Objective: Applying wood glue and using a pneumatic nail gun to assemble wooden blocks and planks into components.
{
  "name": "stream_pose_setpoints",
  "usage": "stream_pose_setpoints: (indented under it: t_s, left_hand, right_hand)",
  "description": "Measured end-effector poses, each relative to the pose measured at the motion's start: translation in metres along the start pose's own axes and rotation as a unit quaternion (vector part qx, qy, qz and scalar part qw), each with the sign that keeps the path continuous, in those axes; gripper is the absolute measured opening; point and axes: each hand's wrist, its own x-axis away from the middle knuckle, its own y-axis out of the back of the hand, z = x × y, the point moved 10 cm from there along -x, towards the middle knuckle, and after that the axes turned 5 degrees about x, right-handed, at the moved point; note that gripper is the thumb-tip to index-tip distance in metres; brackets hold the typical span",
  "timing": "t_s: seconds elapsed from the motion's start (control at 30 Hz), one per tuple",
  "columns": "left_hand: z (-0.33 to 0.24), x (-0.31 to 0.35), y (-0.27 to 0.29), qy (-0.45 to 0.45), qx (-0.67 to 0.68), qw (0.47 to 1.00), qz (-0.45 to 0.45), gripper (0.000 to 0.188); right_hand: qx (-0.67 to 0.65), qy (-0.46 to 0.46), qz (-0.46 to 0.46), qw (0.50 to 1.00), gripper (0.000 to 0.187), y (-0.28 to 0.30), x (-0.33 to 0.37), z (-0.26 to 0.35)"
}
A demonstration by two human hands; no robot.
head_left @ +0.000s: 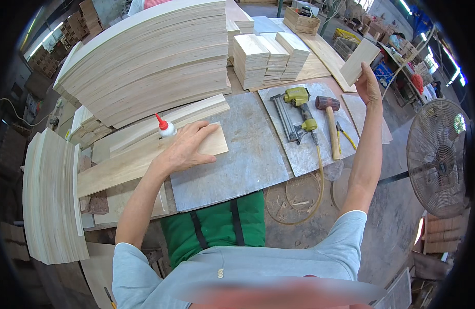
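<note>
Under the fingers (pixel 204 133) of my left hand (pixel 188 147) lay a small board (pixel 214 144) of pale, bare wood, smooth and matt. Just beyond those fingertips stood a glue bottle (pixel 166 129) of glossy white plastic with a red cap. Beneath the board I saw a metal sheet (pixel 248 154), grey, dull and blotched. My right hand (pixel 368 87) pinched another board (pixel 359 62) of the same light, unfinished wood between its fingers. Below that hand lay a nail gun (pixel 297 110) with a yellow-green painted body and dark metal magazine, and a hammer (pixel 330 121) with a dark reddish head and plain wooden handle.
</note>
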Motion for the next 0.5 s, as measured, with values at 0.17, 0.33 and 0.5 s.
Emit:
stream_pose_setpoints:
  t_s: [0.17,0.33,0.5]
  left_hand:
    - [-0.002,-0.004,-0.001,-0.006,0.004,1.0,-0.002,0.08]
    - [0.003,-0.003,-0.002,-0.012,0.01,1.0,-0.004,0.078]
    - [0.001,-0.003,0.0,-0.02,0.005,1.0,-0.005,0.078]
  right_hand:
    - [0.018,-0.01,-0.002,1.0,0.06,-0.006,0.005,-0.004]
    - [0.033,-0.023,0.016,0.999,0.059,-0.024,0.005,-0.021]
    - [0.088,0.001,-0.005,0.996,0.069,-0.034,0.004,-0.028]
